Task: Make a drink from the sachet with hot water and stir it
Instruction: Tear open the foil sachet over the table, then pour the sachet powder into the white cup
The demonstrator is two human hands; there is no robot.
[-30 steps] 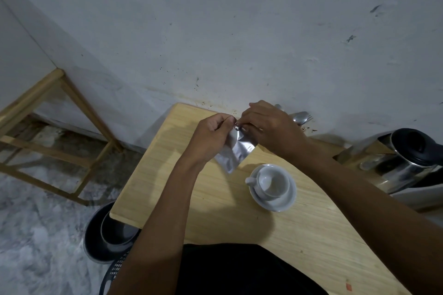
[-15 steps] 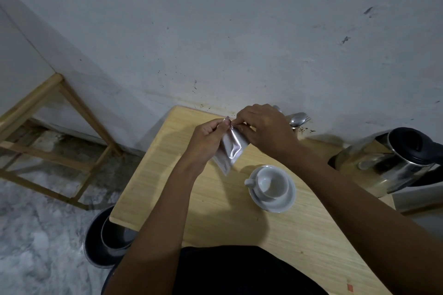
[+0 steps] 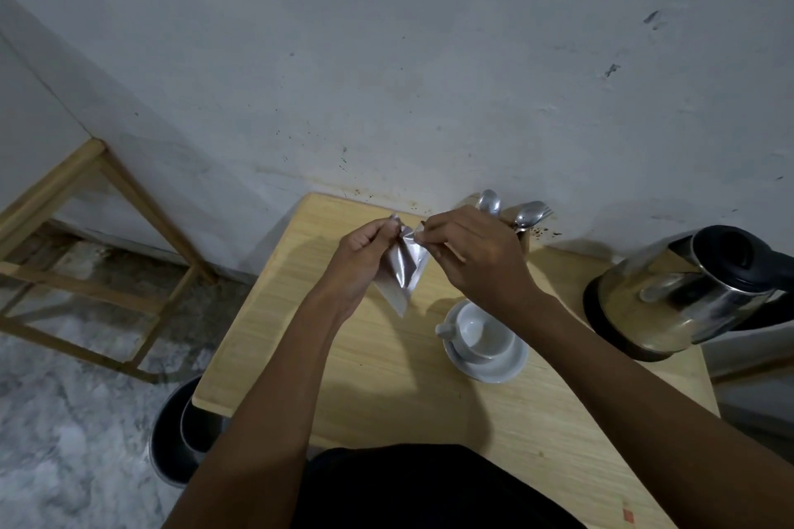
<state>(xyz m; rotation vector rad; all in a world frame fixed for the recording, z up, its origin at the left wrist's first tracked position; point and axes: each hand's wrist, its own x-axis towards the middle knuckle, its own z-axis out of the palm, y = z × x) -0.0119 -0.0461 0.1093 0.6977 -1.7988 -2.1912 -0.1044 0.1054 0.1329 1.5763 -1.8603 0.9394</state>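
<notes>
The sachet (image 3: 404, 268) is held in the air above the desk (image 3: 386, 378), just left of and beyond the cup (image 3: 481, 326). Both hands pinch its top edge: the left hand (image 3: 361, 258) has its grip closed on the left corner, the right hand (image 3: 477, 258) has its grip closed on the right part of the same edge, where the foil is crumpled.

Handling, as judged: the sachet is thin silvery foil, light, limp and smooth, so it will slip unless pinched close to the seal. Take hold at the top seam, thumbs close together, and tear across; keep the body hanging below so powder stays low.

The cup is white glazed ware with a small handle, standing on a matching saucer (image 3: 494, 369); hard, brittle, stable. The kettle (image 3: 679, 292) is polished steel with a black lid, at the desk's right edge. Steel spoons (image 3: 515, 213) stand at the wall. The desk is pale wood-grain.
</notes>
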